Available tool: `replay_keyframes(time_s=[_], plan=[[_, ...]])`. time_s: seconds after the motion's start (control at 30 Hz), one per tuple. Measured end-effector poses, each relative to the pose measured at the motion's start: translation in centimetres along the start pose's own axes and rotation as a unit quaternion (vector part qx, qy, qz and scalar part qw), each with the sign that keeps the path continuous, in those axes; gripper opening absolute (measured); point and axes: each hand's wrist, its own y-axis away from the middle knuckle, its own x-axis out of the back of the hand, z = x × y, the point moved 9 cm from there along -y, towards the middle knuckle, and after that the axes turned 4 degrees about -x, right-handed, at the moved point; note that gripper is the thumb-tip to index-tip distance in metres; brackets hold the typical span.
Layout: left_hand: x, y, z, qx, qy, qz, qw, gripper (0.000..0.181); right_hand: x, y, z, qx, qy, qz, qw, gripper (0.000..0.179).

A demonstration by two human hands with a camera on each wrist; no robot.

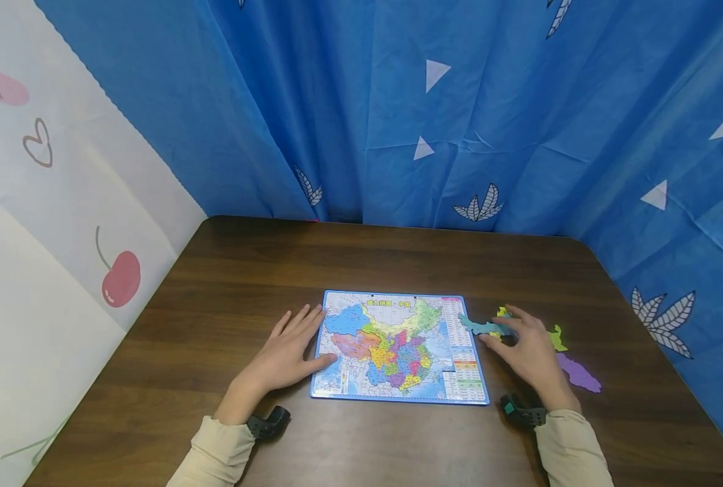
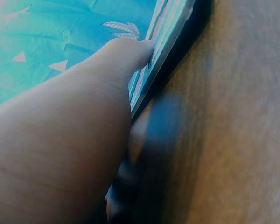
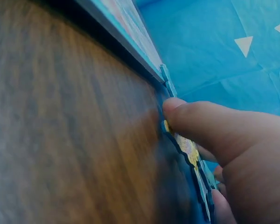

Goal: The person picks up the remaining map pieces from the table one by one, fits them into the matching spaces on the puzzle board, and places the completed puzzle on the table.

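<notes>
A puzzle board printed with a colourful map of China (image 1: 398, 348) lies flat on the table. My left hand (image 1: 288, 355) rests at its left edge with fingers spread and the thumb over the map; the left wrist view shows that thumb (image 2: 139, 52) at the board's edge. At the board's right, my right hand (image 1: 531, 352) has its thumb and fingers around a long teal puzzle piece (image 1: 479, 327), whose left end reaches over the board's edge. A yellow puzzle piece (image 3: 189, 149) lies with it beneath the hand, partly hidden.
A purple puzzle piece (image 1: 580, 373) and a yellow-green puzzle piece (image 1: 557, 338) lie on the table beyond the right hand. The brown wooden table (image 1: 264, 264) meets a blue curtain (image 1: 361, 122) behind and a white patterned cloth (image 1: 51, 257) at left.
</notes>
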Motion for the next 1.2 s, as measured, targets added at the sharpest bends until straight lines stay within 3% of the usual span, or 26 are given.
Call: replay_keyframes(time_s=[0.47,0.9,1.2], plan=[[0.0,0.0,0.0,0.002,-0.001,-0.003,1.0,0.094,0.4,0.1,-0.5,0.028,-0.006,0.022,0.9993,0.051],[0.0,0.0,0.0,0.003,0.002,-0.001,1.0,0.094,-0.2,0.1,-0.9,0.029,-0.008,-0.012,0.9995,0.053],[0.0,0.0,0.0,0.0,0.003,-0.002,1.0,0.094,0.0,0.2,-1.0,0.047,-0.012,0.018,0.9987,0.043]])
